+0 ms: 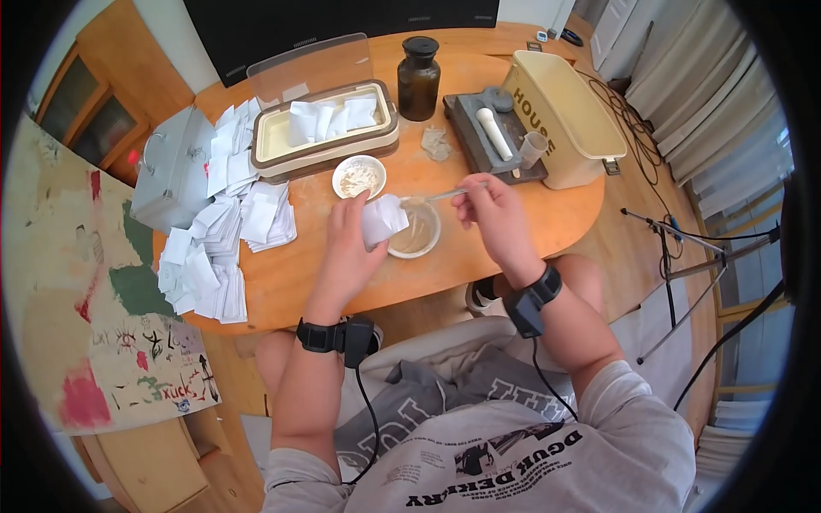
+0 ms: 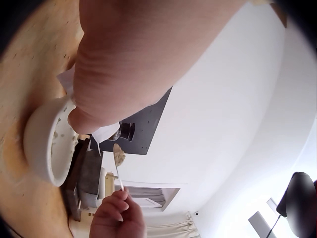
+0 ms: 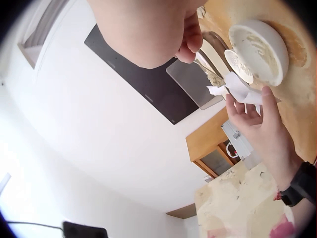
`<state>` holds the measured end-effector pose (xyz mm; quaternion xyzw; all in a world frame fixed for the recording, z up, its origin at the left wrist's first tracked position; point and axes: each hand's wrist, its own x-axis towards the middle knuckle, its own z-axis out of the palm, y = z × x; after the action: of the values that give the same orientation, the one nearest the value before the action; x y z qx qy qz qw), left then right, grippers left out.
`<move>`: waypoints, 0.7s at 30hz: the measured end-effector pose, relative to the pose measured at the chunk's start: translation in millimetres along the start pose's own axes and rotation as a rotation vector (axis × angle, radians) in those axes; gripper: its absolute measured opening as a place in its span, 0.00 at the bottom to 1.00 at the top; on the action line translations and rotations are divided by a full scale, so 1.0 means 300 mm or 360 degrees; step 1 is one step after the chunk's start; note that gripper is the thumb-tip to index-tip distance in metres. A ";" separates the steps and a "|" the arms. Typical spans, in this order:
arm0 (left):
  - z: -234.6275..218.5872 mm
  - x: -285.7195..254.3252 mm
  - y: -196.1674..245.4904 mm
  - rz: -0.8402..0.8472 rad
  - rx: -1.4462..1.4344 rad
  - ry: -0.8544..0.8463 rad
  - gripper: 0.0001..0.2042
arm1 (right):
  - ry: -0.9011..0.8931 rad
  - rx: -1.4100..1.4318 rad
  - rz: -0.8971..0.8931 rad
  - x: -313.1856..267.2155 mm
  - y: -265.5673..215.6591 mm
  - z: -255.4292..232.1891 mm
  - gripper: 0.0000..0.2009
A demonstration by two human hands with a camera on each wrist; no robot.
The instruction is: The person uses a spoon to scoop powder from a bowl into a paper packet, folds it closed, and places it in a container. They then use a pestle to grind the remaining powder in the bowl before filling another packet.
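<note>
My left hand (image 1: pixel 346 248) holds a small white paper packet (image 1: pixel 385 220) between thumb and fingers, tilted over the near side of a white bowl (image 1: pixel 437 244). My right hand (image 1: pixel 494 218) pinches the thin handle of a small spoon (image 1: pixel 453 193). In the left wrist view the spoon's tip (image 2: pixel 119 154) carries a lump of beige powder. In the right wrist view that tip is close to the mouth of the paper packet (image 3: pixel 238 90). Beige residue coats the inside of the larger bowl (image 3: pixel 277 39). Just beyond it stands a smaller white bowl (image 1: pixel 359 162) with pale powder inside.
Stacks of white packets (image 1: pixel 227 291) lie at the left by a silver case (image 1: pixel 171 158). More packets sit in a lidded container (image 1: pixel 392 141). Behind are a dark jar (image 1: pixel 419 85), a grey tray (image 1: pixel 466 120) with a white pestle (image 1: pixel 493 134), and a cream bin (image 1: pixel 581 120).
</note>
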<state>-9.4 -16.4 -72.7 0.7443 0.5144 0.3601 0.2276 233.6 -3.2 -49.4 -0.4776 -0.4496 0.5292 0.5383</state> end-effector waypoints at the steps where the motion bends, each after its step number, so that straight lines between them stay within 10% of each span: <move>1: 0.005 0.000 0.004 0.0003 -0.0014 -0.0002 0.37 | 0.0011 0.0002 -0.0001 -0.012 -0.007 0.024 0.09; 6: 0.005 -0.003 0.001 -0.0041 -0.0080 -0.0015 0.38 | -0.0148 -0.0761 -0.0836 -0.094 -0.034 0.053 0.07; 12: 0.017 0.010 -0.065 -0.0217 -0.0423 0.0240 0.37 | -0.0165 -0.1194 -0.0736 -0.050 0.039 -0.002 0.06; 14: 0.002 0.014 -0.062 -0.0326 -0.1201 0.0297 0.37 | -0.0233 -0.1156 -0.0715 -0.042 0.083 -0.004 0.07; 21: -0.021 0.009 -0.034 -0.0297 -0.1300 0.0281 0.38 | -0.0597 -0.1028 -0.0425 -0.039 0.038 -0.031 0.07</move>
<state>-19.9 -10.3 -74.9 0.5098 0.4121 0.5745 0.4902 240.7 -15.6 -61.7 -0.4547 -0.7415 0.3640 0.3329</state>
